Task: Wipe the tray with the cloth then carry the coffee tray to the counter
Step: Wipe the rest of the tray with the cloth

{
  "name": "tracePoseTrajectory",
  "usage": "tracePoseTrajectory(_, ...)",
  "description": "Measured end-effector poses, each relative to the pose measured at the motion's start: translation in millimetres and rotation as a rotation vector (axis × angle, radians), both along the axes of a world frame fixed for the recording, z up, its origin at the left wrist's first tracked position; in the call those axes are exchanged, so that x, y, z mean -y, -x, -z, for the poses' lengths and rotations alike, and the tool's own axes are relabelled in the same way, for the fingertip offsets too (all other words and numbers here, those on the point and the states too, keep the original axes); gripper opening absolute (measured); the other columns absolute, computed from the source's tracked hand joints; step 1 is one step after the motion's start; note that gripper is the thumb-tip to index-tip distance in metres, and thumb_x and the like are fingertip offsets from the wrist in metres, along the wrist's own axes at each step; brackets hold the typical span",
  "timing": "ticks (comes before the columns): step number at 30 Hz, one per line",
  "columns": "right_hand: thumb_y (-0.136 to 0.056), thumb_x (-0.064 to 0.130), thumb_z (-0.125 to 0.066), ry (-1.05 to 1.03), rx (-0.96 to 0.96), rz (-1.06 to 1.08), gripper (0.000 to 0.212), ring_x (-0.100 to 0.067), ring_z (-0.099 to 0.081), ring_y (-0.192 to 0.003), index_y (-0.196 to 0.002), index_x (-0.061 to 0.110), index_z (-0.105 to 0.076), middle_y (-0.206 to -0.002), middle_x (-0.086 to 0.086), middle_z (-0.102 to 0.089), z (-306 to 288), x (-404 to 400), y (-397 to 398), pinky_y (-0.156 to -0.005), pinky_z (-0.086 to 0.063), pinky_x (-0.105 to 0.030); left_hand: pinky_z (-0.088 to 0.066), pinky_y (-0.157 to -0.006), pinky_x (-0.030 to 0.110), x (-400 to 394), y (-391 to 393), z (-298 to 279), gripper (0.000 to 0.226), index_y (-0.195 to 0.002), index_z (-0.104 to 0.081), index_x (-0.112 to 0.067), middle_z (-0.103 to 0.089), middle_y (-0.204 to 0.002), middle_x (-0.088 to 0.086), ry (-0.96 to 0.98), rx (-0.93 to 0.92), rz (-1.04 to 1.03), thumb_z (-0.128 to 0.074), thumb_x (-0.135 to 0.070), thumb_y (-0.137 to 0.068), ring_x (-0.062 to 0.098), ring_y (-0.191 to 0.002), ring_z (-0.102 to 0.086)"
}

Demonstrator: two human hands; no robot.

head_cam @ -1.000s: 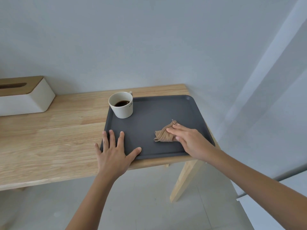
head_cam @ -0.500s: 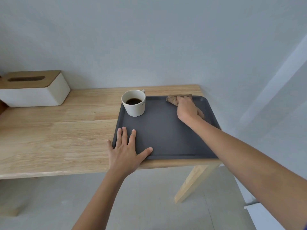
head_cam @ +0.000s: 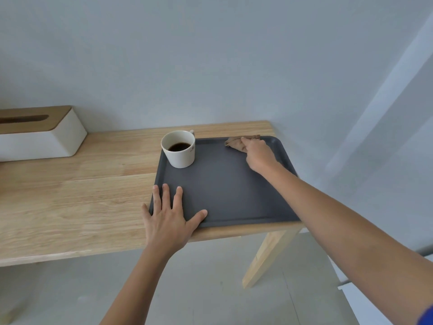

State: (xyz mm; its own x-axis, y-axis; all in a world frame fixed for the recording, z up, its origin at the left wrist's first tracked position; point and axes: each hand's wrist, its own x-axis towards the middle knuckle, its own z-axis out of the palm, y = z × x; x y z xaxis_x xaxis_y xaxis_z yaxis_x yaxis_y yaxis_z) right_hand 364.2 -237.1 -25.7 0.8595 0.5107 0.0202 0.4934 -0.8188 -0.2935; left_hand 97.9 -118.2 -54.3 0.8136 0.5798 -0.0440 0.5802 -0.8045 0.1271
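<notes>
A: What was the biggest thing in view?
B: A wooden table (head_cam: 70, 195), running from the left edge to a right end that stood near a pale wall. A dark grey tray (head_cam: 234, 195) lay flat on that right end, its near rim close to the table's near edge.

A: And on the far left?
B: A white tissue box (head_cam: 46, 141) with a wooden lid sat well apart from the tray.

A: Where were the hands?
B: The left hand (head_cam: 167, 221) lay flat on the tray's near left corner, fingers spread apart, thumb stretched along the near rim, clamped on nothing. The right hand (head_cam: 257, 153) reached to the far right corner, fingers together and curled down onto a brown cloth (head_cam: 235, 144), pressing it against the tray by the far rim.

A: The coffee?
B: A white cup (head_cam: 179, 150) stood upright in the tray's far left corner, dark coffee low inside, well to the left of the cloth and untouched by either hand.
</notes>
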Motion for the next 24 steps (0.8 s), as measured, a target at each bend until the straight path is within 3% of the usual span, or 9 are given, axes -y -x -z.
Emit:
tracePoseTrajectory(3,-0.093,0.002,-0.04,0.029,0.012,0.112,0.059,-0.038,-0.049,-0.126,-0.148,0.022,-0.033,-0.137,-0.021,-0.05,-7.5,18.1,-6.4,-0.095,-0.047,-0.046,-0.011,-0.113,0.055,-0.8,0.9,1.3,0.1,-0.15,-0.009,-0.025,-0.002,-0.161,0.008,-0.006,0.017,-0.001,-0.007,-0.085,-0.07,0.026,-0.147,0.014)
tracePoseTrajectory(6,-0.094,0.003,-0.04,0.027,-0.008,0.074,0.059,-0.035,-0.045,-0.13,-0.149,0.022,-0.031,-0.143,-0.017,-0.045,-9.4,24.7,1.3,-0.099,-0.044,-0.042,-0.011,-0.113,0.055,0.3,0.5,0.7,0.1,-0.15,-0.011,-0.025,-0.004,-0.161,0.008,-0.001,0.027,-0.008,-0.007,-0.085,-0.07,0.026,-0.147,0.012)
tracePoseTrajectory(9,-0.094,-0.005,-0.035,-0.045,-0.074,-0.078,0.056,-0.028,-0.042,-0.134,-0.146,0.015,-0.039,-0.15,-0.009,-0.039,-12.7,40.1,28.9,-0.105,-0.033,-0.02,-0.012,-0.113,0.055,1.6,0.4,0.1,0.097,-0.15,-0.011,-0.024,-0.004,-0.161,0.009,-0.011,0.028,-0.007,-0.009,-0.083,-0.074,0.027,-0.148,0.011)
tracePoseTrajectory(13,-0.093,-0.002,-0.041,-0.082,0.005,-0.204,0.058,-0.029,-0.049,-0.128,-0.142,0.028,-0.042,-0.15,-0.001,-0.04,3.0,74.7,85.8,-0.103,-0.045,-0.04,-0.012,-0.113,0.056,1.2,1.1,-1.4,0.094,-0.151,-0.011,-0.024,-0.004,-0.161,0.009,-0.019,0.023,-0.012,-0.012,-0.081,-0.077,0.027,-0.148,0.011)
tracePoseTrajectory(19,-0.099,0.009,-0.041,-0.179,-0.049,-0.322,0.043,-0.022,-0.044,-0.136,-0.138,0.024,-0.051,-0.149,-0.002,-0.045,3.7,104.1,102.5,-0.11,-0.04,-0.039,-0.012,-0.113,0.056,-1.1,3.2,-2.8,0.092,-0.151,-0.01,-0.025,-0.003,-0.161,0.008,-0.023,0.011,0.011,-0.013,-0.08,-0.078,0.026,-0.148,0.011)
tracePoseTrajectory(24,-0.096,-0.001,-0.039,-0.117,0.0,-0.136,0.05,-0.032,-0.039,-0.137,-0.141,0.018,-0.046,-0.15,-0.009,-0.042,3.2,68.0,42.6,-0.11,-0.036,-0.042,-0.011,-0.113,0.056,-1.9,3.0,-4.2,0.099,-0.151,-0.007,-0.027,0.0,-0.162,0.005,-0.01,-0.014,0.029,-0.003,-0.085,-0.071,0.025,-0.147,0.013)
